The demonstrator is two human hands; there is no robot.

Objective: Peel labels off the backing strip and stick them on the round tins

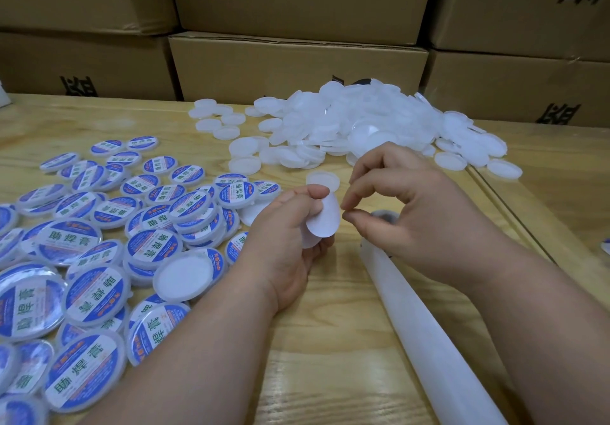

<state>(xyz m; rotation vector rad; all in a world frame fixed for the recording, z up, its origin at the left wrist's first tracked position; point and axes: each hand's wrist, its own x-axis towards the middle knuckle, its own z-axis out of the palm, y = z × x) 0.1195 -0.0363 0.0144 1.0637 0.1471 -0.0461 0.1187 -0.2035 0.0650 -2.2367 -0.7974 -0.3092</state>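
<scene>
Now the left hand [290, 233] holds a round white label [325, 218] above the table [330, 342]. Just beside it, the right hand [402, 206] pinches its finger and thumb together, next to the white strip roll [425, 335].

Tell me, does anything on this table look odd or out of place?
One thing: among the labelled tins on the left, one tin shows a plain white face with no blue label, perhaps flipped or unlabelled. Otherwise the unlabelled tins lie in a loose heap at the back, nothing visibly broken or spilled.

Soft, even overhead light; faint shadows, slight blur, edges bowed by wide-angle lens.
</scene>
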